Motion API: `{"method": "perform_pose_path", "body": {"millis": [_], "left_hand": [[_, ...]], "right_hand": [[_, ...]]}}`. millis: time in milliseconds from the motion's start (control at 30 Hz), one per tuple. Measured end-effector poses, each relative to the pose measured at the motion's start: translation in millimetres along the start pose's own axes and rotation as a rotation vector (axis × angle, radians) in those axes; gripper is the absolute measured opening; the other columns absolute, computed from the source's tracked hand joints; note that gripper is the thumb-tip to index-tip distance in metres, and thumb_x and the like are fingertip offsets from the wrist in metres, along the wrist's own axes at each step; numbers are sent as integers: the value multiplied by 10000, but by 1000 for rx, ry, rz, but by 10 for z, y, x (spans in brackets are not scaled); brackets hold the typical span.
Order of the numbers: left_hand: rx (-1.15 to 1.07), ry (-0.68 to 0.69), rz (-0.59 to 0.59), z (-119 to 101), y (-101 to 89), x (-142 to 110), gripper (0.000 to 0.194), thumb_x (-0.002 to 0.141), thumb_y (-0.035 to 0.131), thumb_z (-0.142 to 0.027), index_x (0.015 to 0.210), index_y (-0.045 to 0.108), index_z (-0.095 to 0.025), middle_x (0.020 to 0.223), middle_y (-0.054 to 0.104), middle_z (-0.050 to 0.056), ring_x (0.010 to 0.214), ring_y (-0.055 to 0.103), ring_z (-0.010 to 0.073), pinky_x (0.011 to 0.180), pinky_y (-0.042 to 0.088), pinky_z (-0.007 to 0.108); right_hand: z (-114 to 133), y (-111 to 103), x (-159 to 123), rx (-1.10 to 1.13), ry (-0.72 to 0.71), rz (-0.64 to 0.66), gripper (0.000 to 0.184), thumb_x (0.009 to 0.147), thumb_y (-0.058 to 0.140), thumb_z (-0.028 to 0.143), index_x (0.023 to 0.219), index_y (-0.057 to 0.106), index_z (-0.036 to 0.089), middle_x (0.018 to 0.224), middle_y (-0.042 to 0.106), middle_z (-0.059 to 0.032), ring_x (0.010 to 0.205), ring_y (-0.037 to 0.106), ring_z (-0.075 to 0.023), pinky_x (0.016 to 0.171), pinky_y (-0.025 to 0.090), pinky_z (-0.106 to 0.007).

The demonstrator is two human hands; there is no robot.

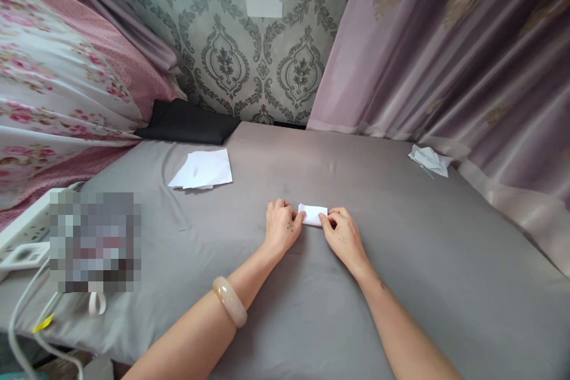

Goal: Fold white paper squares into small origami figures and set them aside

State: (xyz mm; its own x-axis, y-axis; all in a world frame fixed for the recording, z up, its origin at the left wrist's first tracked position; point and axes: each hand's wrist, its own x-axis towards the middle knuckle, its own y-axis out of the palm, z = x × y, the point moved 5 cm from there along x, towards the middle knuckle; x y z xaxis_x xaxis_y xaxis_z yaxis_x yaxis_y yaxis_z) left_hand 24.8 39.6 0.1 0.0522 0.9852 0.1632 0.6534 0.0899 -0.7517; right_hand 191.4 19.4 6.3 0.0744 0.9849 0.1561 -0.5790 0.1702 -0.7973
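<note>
A small folded piece of white paper (pixel 313 215) is held level just above or on the grey sheet, between my two hands. My left hand (pixel 284 225) pinches its left end, thumb on top and the other fingers curled. At the right end, my right hand (pixel 342 234) grips the paper between thumb and fingers. The fingertips under the paper are hidden. Farther off to the left lies a loose stack of white paper sheets (pixel 205 168). A crumpled-looking pile of folded white paper (pixel 430 159) rests at the far right.
The grey sheet (pixel 285 320) covers the flat surface. A black folded cloth (pixel 189 122) lies at the back left. On the left are a white power strip (pixel 27 225), cables (pixel 22 303) and a pixelated object (pixel 100 243). Curtains (pixel 445 41) hang along the right.
</note>
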Motion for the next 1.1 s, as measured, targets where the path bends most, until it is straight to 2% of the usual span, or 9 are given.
{"method": "perform_pose_path", "body": {"millis": [200,333,667,1100], "left_hand": [[121,6,-37,-80,-19,-5,369,879,478,-332,596,638,-158,827,585,116,825,513,248,810,418,425],[130,15,-66,-53,3,7,347,862,501,-325,587,640,-166,811,585,103,810,510,235,780,424,406],[61,-50,11,-24,5,52,304,833,553,-314,581,641,-169,834,585,102,853,501,253,811,417,407],[73,-43,12,-22,17,47,319,851,536,-322,595,645,-165,829,576,96,839,479,241,814,411,398]], "right_hand": [[57,-8,-8,-79,-3,2,334,905,411,363,679,584,188,980,596,-88,801,583,-180,757,426,-306],[67,4,4,-133,11,8,318,905,393,318,676,572,190,980,594,-87,789,576,-176,748,421,-300],[59,34,30,-217,25,34,285,891,409,293,639,507,205,931,588,-79,801,572,-179,754,410,-295],[98,43,46,-313,30,74,271,910,390,261,746,589,178,981,611,-109,877,576,-211,784,396,-303]]}}
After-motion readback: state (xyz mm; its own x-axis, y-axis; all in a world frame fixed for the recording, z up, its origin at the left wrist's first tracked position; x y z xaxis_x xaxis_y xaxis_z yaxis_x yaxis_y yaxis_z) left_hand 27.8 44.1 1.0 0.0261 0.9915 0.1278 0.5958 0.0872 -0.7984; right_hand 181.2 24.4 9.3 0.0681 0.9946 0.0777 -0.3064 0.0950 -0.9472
